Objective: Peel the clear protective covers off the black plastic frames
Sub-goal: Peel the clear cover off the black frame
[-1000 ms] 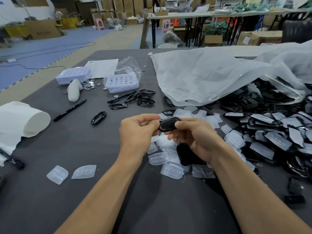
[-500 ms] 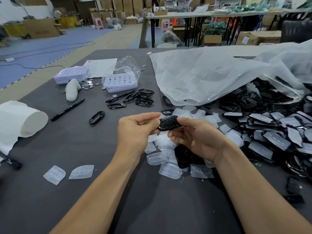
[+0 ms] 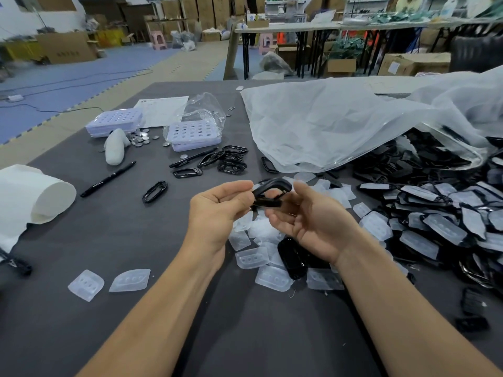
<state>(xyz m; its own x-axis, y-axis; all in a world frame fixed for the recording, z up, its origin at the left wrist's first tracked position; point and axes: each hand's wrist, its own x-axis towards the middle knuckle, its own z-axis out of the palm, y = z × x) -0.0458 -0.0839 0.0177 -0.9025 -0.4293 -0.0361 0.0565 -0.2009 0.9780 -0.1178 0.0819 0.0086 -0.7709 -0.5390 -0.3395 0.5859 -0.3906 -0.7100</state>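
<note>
clear bag [image 3: 353, 123] hides part of the frame pile [image 3: 435, 213].

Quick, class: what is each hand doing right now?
Left hand: pinches the glossy black plastic frame.
Right hand: open, thumb touching that frame.
</note>
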